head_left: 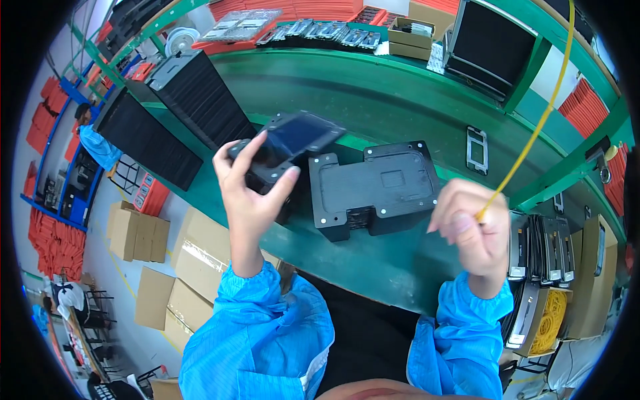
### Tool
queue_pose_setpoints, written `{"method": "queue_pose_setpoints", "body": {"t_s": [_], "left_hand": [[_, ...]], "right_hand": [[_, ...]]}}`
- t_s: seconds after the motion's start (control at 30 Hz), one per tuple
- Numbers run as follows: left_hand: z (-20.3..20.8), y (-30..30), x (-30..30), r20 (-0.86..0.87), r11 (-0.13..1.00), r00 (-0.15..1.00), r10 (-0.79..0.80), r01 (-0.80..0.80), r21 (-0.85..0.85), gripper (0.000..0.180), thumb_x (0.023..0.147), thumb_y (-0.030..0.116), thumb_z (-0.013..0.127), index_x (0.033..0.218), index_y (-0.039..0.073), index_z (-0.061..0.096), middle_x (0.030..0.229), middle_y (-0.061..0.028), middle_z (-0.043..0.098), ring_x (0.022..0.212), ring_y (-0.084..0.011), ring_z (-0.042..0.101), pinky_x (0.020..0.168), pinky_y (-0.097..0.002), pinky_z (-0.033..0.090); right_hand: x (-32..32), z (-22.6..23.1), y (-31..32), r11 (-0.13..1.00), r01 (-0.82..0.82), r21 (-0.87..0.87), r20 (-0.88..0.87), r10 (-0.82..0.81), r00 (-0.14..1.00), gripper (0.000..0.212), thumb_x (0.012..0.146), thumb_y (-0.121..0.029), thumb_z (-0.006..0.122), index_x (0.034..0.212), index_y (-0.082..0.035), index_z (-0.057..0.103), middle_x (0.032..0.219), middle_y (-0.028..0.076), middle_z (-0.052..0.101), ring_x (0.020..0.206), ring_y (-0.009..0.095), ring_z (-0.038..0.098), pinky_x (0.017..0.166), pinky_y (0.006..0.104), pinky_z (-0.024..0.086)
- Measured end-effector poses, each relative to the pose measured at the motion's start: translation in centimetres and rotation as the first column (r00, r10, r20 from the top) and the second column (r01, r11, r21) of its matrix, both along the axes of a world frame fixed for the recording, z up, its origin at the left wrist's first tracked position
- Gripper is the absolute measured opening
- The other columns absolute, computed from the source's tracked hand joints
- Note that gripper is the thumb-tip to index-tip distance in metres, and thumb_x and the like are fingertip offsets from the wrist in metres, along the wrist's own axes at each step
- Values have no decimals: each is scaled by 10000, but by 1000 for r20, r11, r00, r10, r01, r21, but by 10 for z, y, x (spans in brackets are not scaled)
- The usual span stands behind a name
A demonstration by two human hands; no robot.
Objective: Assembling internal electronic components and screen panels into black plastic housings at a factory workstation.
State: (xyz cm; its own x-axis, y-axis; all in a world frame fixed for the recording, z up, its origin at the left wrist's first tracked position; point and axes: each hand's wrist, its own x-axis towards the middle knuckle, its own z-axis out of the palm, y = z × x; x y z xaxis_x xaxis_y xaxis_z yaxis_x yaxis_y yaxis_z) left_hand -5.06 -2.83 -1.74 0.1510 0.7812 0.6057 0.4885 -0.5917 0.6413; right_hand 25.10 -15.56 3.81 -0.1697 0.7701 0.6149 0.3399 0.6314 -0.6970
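My left hand grips the near left corner of a black plate-like piece with a glossy dark rectangular screen, thumb on one side and fingers on the other. The piece is tilted above the green bench, and its edges are slightly smeared. Right of it, a low stack of black molded trays with notched sides and small light dots at the corners rests on the bench. To the right of that stack, my right hand is closed on a thin yellow cord that runs up to the top right.
Two tall stacks of black trays stand at the left. A grey metal frame lies on the green bench. Cardboard boxes are at lower left. A box of yellow cord sits at right. A co-worker is at far left.
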Motion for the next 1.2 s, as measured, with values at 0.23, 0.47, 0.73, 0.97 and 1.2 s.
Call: {"method": "queue_pose_setpoints", "body": {"t_s": [0.23, 0.47, 0.73, 0.97, 1.2], "left_hand": [[-35, 10, -52, -247, 971, 943, 222, -236, -29, 706, 724, 222, 903, 1380, 125, 660, 1381, -218, 490, 1279, -383, 567, 1064, -433, 491], [-54, 6, -47, -68, 979, 982, 174, -180, -92, 740, 720, 204, 858, 1414, 105, 619, 1392, -233, 461, 1346, -391, 498, 1093, -459, 464], [-100, 32, -36, 150, 950, 973, 177, -208, 231, 867, 745, 467, 768, 1476, 50, 562, 1392, -214, 455, 1347, -361, 467, 1134, -462, 387], [-105, 26, -42, 198, 949, 956, 215, -253, 190, 968, 756, 545, 748, 1535, 28, 496, 1419, -208, 454, 1357, -356, 457, 1135, -455, 383], [-123, 49, -43, 166, 935, 976, 139, -185, 303, 978, 812, 559, 753, 1574, 27, 448, 1453, -163, 478, 1346, -321, 485, 1142, -457, 398]], "right_hand": [[28, 7, 3, 971, 232, 58, 62, -235, 970, 445, 1053, -258, 512, 669, -35, 537, 674, 74, 537, 574, 164, 542, 532, 286, 420], [35, 2, 41, 936, 351, 15, 115, -350, 930, 380, 1080, -309, 507, 909, -4, 656, 842, 50, 607, 644, 113, 538, 570, 254, 412], [197, -118, 119, 644, 757, -109, 35, -759, 650, 234, 1056, -253, 595, 1088, -62, 725, 909, 26, 663, 718, 134, 576, 663, 292, 483], [206, -189, 118, 349, 924, 155, 416, -872, 259, 193, 895, -185, 686, 1039, -81, 762, 965, 116, 740, 900, 343, 687, 830, 448, 549], [224, -200, 127, 333, 912, 239, 500, -847, 179, 313, 776, -198, 694, 1071, -168, 796, 1036, 115, 750, 976, 363, 691, 863, 515, 564]]}}
